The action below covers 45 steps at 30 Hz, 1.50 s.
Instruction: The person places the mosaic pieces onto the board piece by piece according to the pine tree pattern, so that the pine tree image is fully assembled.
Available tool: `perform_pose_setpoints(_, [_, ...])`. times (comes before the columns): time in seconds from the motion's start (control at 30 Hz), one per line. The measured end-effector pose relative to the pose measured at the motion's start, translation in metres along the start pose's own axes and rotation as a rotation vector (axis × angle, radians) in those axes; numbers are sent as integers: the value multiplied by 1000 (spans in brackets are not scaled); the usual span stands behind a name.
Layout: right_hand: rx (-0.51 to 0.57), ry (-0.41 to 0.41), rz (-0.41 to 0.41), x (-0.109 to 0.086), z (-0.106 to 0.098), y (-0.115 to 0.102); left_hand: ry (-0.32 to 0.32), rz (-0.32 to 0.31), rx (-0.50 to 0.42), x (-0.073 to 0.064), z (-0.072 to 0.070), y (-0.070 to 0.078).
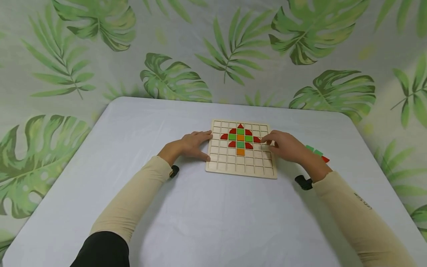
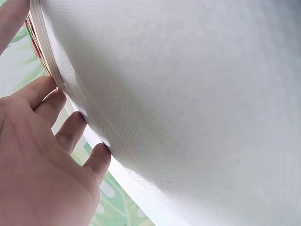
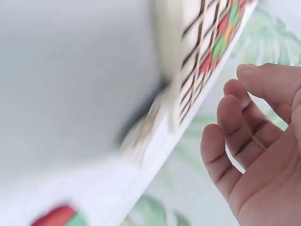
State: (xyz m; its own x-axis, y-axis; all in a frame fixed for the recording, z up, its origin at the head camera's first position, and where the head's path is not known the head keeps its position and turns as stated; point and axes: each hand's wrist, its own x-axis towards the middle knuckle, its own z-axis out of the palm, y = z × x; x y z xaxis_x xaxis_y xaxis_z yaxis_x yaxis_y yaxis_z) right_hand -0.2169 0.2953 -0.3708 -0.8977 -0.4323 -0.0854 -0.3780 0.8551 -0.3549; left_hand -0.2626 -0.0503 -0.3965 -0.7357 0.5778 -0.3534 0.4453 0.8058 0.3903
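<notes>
A square wooden grid board (image 1: 240,168) lies on the white table. Red, green and orange flat pieces form a symmetrical pattern on it, with a red triangle (image 1: 240,126) at the top and an orange square (image 1: 240,152) at the bottom. My left hand (image 1: 195,144) rests at the board's left edge, fingers and thumb spread. In the left wrist view, its fingertips (image 2: 47,84) meet the board's side. Over the board's right edge hovers my right hand (image 1: 283,145), close to a red curved piece (image 1: 257,139). In the right wrist view its loosely bent fingers (image 3: 230,115) hold nothing visible.
Beside the right forearm lie loose pieces: green ones (image 1: 318,152) and a red one (image 1: 325,160), partly hidden by the arm. A white cloth (image 1: 213,215) covers the table. Behind it hangs a leaf-patterned backdrop (image 1: 180,40).
</notes>
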Motion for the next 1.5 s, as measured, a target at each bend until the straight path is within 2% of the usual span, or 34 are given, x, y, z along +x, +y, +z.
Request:
perform_pose_setpoints(0.27, [-28, 49, 93, -33, -29, 55, -4, -1, -2, -1, 0, 0])
perform_pose_setpoints(0.43, [-45, 47, 165, -54, -41, 90, -4, 0, -2, 0, 0, -1])
perform_pose_setpoints(0.6, [-64, 36, 194, -69, -42, 115, -1, -3, 1, 0, 0, -1])
perform_pose_setpoints(0.77, [-29, 1, 244, -78, -35, 135, 0, 2, 2, 0, 0, -2])
perform_pose_setpoints(1.03, [-11, -3, 301, -82, -27, 147, -2, 8, 9, 1, 1, -3])
perform_pose_setpoints(1.5, [-67, 19, 355, -79, -22, 145, -5, 0, 17, 0, 0, 1])
